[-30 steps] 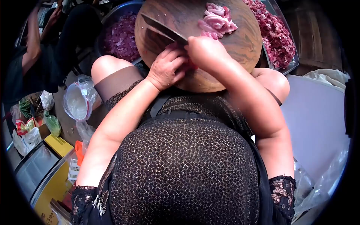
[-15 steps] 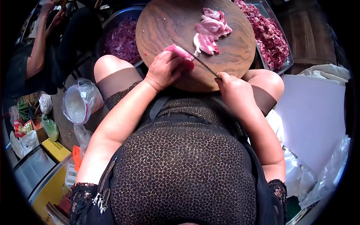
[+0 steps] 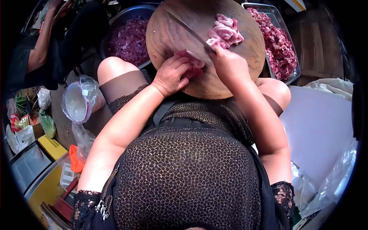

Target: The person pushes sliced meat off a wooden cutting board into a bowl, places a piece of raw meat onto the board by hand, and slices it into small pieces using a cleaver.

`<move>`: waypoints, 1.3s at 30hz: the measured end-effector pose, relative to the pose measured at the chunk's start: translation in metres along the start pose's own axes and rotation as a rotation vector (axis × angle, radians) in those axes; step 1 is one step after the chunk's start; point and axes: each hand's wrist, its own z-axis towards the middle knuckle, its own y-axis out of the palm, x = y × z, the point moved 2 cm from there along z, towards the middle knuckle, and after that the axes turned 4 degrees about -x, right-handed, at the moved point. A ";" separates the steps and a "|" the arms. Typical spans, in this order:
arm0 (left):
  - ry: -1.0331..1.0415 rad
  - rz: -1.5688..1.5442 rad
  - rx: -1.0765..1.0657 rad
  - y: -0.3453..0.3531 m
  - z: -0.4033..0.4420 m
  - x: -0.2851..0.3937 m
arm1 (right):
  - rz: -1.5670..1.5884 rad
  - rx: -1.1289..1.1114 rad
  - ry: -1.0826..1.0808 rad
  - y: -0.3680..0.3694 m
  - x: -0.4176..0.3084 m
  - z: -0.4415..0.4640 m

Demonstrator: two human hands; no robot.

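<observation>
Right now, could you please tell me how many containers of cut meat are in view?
2: a round bowl left of the wooden board, and a metal tray right of it. More may be hidden in the dark edges.

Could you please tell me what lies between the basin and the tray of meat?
The round board lies between the basin and the tray, as the head view shows.

This looks like a meat stall. A basin (image 3: 128, 13) and a tray (image 3: 268, 10) of cut meat (image 3: 130, 40) flank the wooden board (image 3: 172, 42).
</observation>
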 end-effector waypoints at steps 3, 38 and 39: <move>-0.013 0.035 0.027 0.010 -0.009 -0.004 | -0.048 -0.118 -0.004 -0.011 -0.001 -0.052; -0.044 0.077 -0.014 -0.001 0.001 -0.004 | -0.022 -0.413 0.099 -0.015 0.057 -0.073; -0.061 0.066 -0.052 0.000 0.000 -0.004 | -0.035 -0.305 0.155 -0.018 0.057 -0.077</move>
